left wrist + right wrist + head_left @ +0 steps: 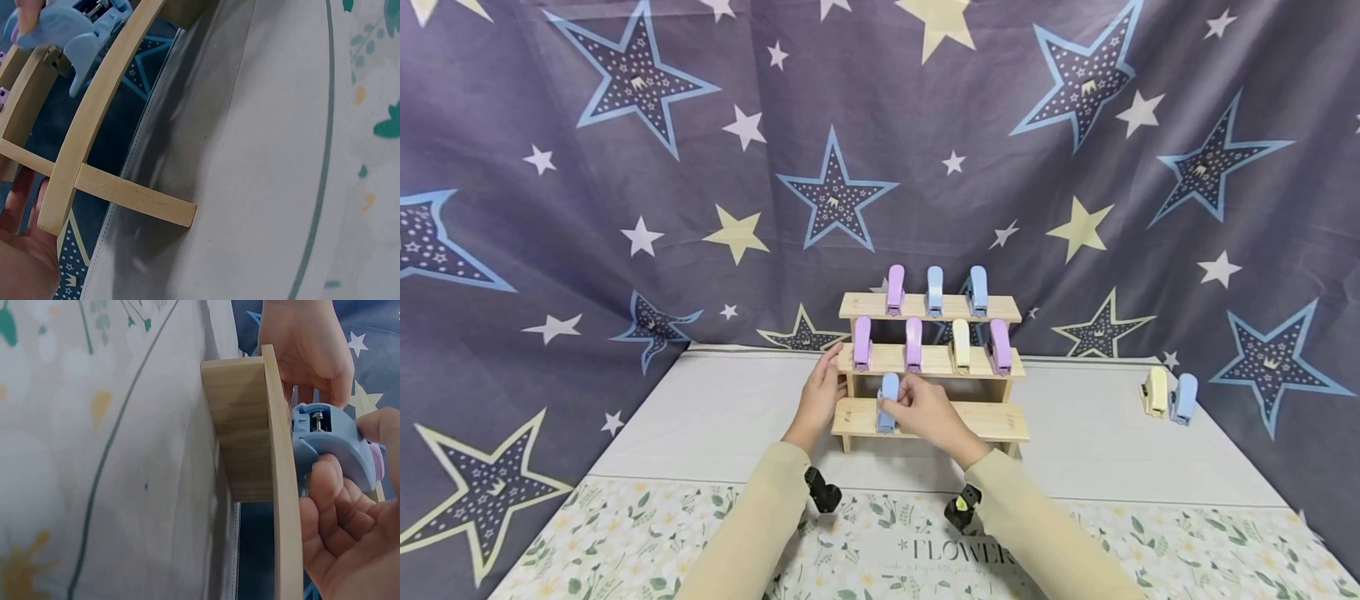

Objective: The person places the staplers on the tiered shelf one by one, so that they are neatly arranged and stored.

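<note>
A light-blue hole punch (887, 402) stands upright on the left part of the lowest step of a three-tier wooden stand (985, 419). My right hand (928, 410) pinches it between thumb and fingers from the right. In the right wrist view a metal spring shows in the base of this blue hole punch (340, 440), close to the step's surface. My left hand (820, 398) is at the stand's left end, its fingers extended along the side of the middle step. The left wrist view shows part of this left hand (28, 256) behind the wooden board, some fingers hidden.
Several purple punches (913, 345) and a yellow punch (960, 346) line the middle step. On the top step are a purple punch (896, 290) and two blue ones (934, 291). Another yellow punch (1154, 392) and blue punch (1183, 399) stand far right on the table.
</note>
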Tool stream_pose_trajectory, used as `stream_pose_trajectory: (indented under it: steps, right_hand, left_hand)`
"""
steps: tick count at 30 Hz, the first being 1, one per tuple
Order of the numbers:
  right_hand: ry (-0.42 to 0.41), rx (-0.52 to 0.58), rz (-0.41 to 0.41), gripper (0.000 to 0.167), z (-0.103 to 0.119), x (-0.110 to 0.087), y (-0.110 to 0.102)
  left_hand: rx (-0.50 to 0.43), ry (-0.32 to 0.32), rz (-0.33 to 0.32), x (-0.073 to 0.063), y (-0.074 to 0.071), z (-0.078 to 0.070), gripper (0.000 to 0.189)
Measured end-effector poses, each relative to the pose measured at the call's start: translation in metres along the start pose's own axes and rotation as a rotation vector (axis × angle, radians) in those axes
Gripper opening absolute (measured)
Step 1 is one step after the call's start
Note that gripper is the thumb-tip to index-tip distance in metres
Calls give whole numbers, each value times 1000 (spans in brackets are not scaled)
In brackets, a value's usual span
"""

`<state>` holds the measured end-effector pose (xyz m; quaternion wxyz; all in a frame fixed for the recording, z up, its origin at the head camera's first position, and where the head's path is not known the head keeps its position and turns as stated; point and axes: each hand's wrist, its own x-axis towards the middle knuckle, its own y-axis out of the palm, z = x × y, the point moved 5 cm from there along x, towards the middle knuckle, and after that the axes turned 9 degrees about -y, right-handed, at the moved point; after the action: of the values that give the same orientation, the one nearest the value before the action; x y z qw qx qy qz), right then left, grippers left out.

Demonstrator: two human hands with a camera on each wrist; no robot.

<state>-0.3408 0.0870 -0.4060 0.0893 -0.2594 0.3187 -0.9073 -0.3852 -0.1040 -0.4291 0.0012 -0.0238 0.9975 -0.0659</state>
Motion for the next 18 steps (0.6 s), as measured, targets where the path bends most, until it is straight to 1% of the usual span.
stream_pose_trajectory:
  steps: [6,12,18]
  right_hand:
    - [3,5,-27,31,0,0,3]
    - [13,7,-49,32,1,0,4]
    - [16,-15,-42,33,2,1,6]
  left_hand:
    - [0,7,-6,-3,0,-2,46]
    - [7,8,-8,-2,1,-2,46]
    - [-4,13,-4,-2,1,-3,46]
